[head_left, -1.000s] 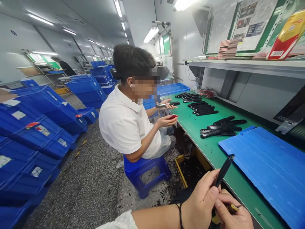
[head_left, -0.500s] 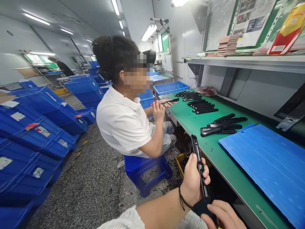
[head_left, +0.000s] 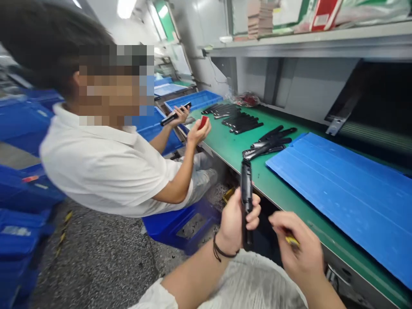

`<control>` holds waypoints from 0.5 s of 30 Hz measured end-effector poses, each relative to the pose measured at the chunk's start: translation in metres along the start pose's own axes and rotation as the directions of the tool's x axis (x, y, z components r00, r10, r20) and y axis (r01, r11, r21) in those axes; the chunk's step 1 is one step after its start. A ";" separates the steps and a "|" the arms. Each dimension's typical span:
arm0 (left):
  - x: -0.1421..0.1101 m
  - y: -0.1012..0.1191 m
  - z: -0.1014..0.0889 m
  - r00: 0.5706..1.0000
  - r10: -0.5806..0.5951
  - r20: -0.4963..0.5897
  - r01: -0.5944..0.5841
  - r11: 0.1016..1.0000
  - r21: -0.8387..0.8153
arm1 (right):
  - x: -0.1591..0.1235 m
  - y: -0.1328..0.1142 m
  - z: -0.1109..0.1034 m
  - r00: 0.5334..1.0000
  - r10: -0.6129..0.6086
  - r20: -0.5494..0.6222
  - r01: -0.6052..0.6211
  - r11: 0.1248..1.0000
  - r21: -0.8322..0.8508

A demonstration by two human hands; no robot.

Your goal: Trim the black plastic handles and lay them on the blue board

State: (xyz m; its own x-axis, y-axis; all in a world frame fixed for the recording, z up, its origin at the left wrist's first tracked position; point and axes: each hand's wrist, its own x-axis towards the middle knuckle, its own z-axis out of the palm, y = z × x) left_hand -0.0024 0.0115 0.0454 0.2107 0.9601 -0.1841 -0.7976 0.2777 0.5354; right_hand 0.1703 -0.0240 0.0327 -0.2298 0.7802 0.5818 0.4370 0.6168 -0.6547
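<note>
1. The person's left hand (head_left: 234, 219) is closed around the lower half of a long black plastic piece (head_left: 246, 198), with the fingers wrapped round it and the piece standing upright above the grip.
2. The long black plastic piece is held in the air just off the front edge of a green workbench (head_left: 277, 189), and it does not touch the bench.
3. The right hand (head_left: 299, 241) is curled and narrow, pinching a small yellow item (head_left: 292, 241). Much of the item is hidden by the fingers, so its exact kind cannot be told.
4. The two hands are near each other but apart, above the gap in front of the bench.
5. On the bench lie rows of black pieces (head_left: 242, 122), a loose group of similar black pieces (head_left: 267, 143), and a wide blue plastic sheet (head_left: 341, 189).
6. A co-worker (head_left: 103, 167) in a white polo shirt sits on a blue stool (head_left: 161, 227), with one hand holding a black piece (head_left: 174, 115) and the other holding a small red item (head_left: 203, 122).
7. A blue crate (head_left: 193, 99) sits at the far end of the bench.
8. Stacked cards (head_left: 260, 19) stand on a shelf (head_left: 305, 43) above.
</note>
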 end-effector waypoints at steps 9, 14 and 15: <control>-0.017 0.006 -0.011 0.987 0.109 0.122 -0.156 0.847 0.508 | 0.043 -0.003 -0.038 0.991 -0.039 0.125 0.073 0.957 -0.279; -0.026 -0.001 -0.012 0.981 0.074 0.181 -0.173 0.757 0.630 | 0.074 0.001 -0.069 0.960 -0.217 0.177 0.280 0.711 -0.645; -0.026 -0.002 -0.011 0.979 0.086 0.183 -0.185 0.745 0.640 | 0.079 0.002 -0.072 0.954 -0.233 0.187 0.297 0.681 -0.669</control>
State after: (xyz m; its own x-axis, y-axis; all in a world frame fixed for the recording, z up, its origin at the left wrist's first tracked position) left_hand -0.0120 -0.0147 0.0403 0.2408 0.9704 0.0167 -0.2716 0.0509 0.9611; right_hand 0.2159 0.0316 0.1127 -0.4834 0.6202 0.6178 0.8111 0.5827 0.0498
